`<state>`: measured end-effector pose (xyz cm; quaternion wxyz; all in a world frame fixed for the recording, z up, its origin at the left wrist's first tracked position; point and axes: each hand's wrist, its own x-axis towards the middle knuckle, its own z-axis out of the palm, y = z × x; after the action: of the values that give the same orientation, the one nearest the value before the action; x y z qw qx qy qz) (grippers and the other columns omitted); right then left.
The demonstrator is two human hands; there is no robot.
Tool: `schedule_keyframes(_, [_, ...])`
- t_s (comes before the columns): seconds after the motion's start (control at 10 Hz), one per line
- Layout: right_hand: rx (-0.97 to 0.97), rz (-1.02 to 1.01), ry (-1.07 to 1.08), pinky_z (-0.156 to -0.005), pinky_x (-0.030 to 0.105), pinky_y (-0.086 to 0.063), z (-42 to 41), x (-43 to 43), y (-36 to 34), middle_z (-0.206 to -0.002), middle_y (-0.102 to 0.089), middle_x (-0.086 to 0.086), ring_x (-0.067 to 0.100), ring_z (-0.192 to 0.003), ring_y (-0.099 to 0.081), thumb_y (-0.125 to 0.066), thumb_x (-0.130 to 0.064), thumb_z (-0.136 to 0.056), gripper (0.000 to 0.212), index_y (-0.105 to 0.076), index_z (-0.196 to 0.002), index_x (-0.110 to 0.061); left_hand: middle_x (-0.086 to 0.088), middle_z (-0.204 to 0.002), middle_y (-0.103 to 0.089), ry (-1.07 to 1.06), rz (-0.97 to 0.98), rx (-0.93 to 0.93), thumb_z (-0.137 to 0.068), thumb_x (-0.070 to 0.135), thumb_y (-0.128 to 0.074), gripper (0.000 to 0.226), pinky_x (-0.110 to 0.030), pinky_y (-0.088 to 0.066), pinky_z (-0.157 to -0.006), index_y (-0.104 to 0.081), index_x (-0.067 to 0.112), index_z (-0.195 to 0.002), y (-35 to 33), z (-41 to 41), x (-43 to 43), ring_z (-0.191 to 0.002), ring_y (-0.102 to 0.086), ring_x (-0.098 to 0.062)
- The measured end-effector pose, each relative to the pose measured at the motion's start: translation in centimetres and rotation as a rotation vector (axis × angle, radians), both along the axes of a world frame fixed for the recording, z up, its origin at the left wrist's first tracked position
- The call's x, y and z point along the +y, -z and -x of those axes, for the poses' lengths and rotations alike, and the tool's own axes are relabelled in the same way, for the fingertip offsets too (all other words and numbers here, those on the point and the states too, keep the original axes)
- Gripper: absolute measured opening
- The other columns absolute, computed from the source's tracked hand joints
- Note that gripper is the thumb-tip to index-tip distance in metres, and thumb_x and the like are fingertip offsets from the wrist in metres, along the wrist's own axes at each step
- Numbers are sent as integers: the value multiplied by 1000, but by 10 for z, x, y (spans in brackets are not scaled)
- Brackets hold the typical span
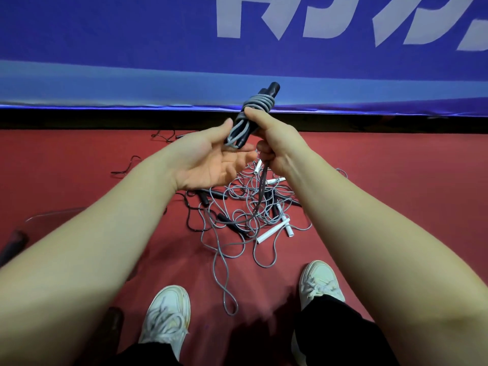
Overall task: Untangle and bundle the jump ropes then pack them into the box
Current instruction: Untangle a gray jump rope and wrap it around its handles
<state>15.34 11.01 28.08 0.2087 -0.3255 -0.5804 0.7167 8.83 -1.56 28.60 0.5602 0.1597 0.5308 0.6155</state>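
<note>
Grey-corded jump rope bundle (pixel 249 120) with black handles sits clenched in the right hand (pixel 274 143), above the floor tangle (pixel 243 212), while the left hand (pixel 211 157) lies spread open just beside it.

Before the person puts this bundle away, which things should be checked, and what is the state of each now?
1. Coils tight around the bundled rope: ok, grey wraps sit near the black handles.
2. Right hand grip closed on the bundle: ok.
3. Left hand free: ok, palm open, only touching.
4. Loose strand tucked in: not ok, it hangs into the tangled pile.
5. Box ready: cannot tell, none clearly in view.
</note>
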Motion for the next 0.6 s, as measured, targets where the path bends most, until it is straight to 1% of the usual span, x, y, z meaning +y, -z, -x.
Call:
schedule_keyframes(0.1, [-16,-49,-35,-38,19,-15,-1,1,-2,-74,-56,0,7,-43,-20,-69,-38,-80,23,-64,-72,-17,1,-65,-55,0,-44,-44,-97,37,-40,37,-8,-32,-37,-56,3,-96,-1,0,2,-45,-43,-1])
schedule_keyframes(0.2, [-42,-104,-95,-44,23,-13,-3,3,-1,-87,-47,7,8,-46,-18,-68,-41,-80,25,-65,-73,-17,3,-60,-50,-16,-50,-10,-95,31,-44,29,-6,-26,-36,-55,4,-95,-2,2,4,-41,-37,0])
schedule_keyframes(0.3, [-83,-165,-159,-45,22,-13,-5,4,-2,-86,-49,7,8,-46,-18,-66,-41,-82,24,-64,-75,-18,5,-55,-42,-55,-47,51,-98,24,-43,20,-8,-18,-34,-51,7,-89,3,4,5,-36,-29,1])
schedule_keyframes(0.4, [-201,-205,-280,-38,16,-14,-10,9,-6,-73,-57,-2,4,-40,-21,-53,-39,-93,28,-58,-75,-18,4,-55,-39,-150,-10,271,-102,20,-40,22,-10,-16,-33,-46,11,-82,9,8,6,-34,-26,1])
schedule_keyframes(0.5, [-315,-244,-372,-37,14,-14,-13,10,-10,-54,-48,-6,3,-39,-21,-39,-46,-98,42,-55,-75,-15,-1,-69,-49,-191,276,961,-101,26,-42,22,-23,-32,-44,-49,12,-85,13,7,8,-49,-43,-12])
schedule_keyframes(0.6, [-354,-337,-366,-42,17,-19,-12,6,-13,-58,-49,-3,6,-44,-24,-45,-55,-92,44,-56,-78,-15,-6,-85,-54,-242,629,1591,-99,35,-40,24,-34,-41,-68,-46,12,-94,21,8,15,-77,-49,-29])
